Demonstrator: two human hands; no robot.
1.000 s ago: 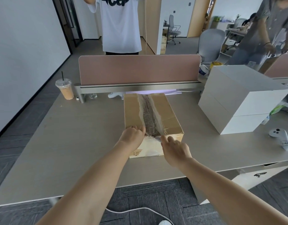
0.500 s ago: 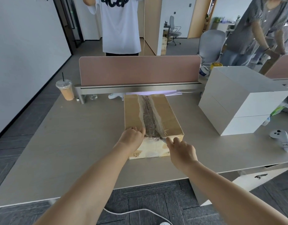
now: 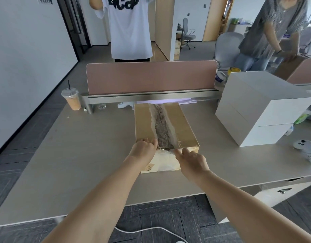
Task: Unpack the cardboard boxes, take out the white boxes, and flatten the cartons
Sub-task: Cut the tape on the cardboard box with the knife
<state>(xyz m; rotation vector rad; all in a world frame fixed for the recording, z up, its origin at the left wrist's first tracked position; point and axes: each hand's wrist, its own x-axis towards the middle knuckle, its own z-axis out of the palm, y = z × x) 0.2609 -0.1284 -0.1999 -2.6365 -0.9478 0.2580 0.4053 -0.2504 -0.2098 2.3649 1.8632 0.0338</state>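
Note:
A closed brown cardboard box (image 3: pixel 179 127) lies on the desk (image 3: pixel 81 155) in front of me, its top seam torn and ragged where tape was stripped. My left hand (image 3: pixel 143 150) rests on the box's near top edge, left of the seam, fingers curled over the flap. My right hand (image 3: pixel 191 161) is at the near end face, forefinger and thumb pointing at a scrap of clear tape by the seam's end. Two stacked white boxes (image 3: pixel 261 109) stand on the desk at the right.
A pink divider panel (image 3: pixel 151 76) runs along the desk's far edge. An iced drink cup (image 3: pixel 71 99) stands far left, a white controller (image 3: pixel 307 149) lies far right. Two people stand beyond the divider, one (image 3: pixel 128 27) straight ahead, another (image 3: pixel 273 32) at the right.
My right hand has slid slightly right and back along the box's near end, then returned toward the seam. My left hand and the box have stayed put. The person at the right has shifted.

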